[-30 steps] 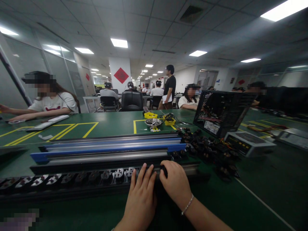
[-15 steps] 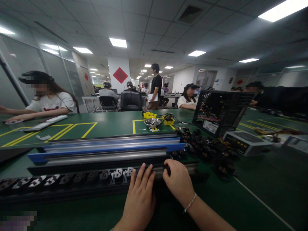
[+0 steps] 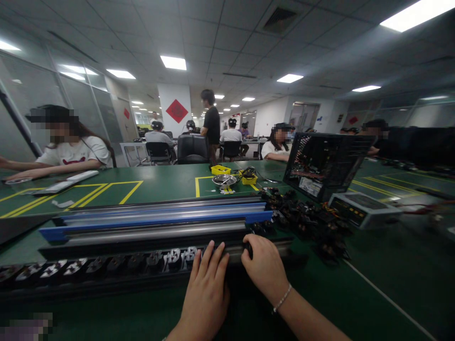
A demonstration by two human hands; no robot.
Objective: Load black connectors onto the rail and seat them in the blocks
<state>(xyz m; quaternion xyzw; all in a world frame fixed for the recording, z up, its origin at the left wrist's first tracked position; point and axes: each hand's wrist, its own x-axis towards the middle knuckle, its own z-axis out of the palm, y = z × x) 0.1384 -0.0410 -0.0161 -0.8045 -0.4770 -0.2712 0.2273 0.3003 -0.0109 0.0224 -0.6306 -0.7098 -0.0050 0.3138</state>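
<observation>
A long black rail [image 3: 117,285] lies across the near table, with a row of small black plug-like parts [image 3: 137,260] set in it, some shining with glare. My left hand [image 3: 206,289] lies flat on its right part, fingers stretched forward and slightly apart, beside the last visible part of the row. Just to the right, my right hand [image 3: 265,265] is bent over the same rail, thumb and fingers closed around a small black part [image 3: 248,248]. Most of that part is hidden by the fingers. A bracelet circles the right wrist.
Behind the rail lie blue-edged metal rails [image 3: 159,218]. To their right are a heap of black parts [image 3: 302,213], a power supply [image 3: 362,210] and an open computer case [image 3: 327,161]. A metal bowl [image 3: 223,180] and yellow trays [image 3: 221,170] stand farther back. Co-workers sit around.
Both hands stay almost where they were on the rail, the right still closed on the black part. In the background, the standing person has moved left.
</observation>
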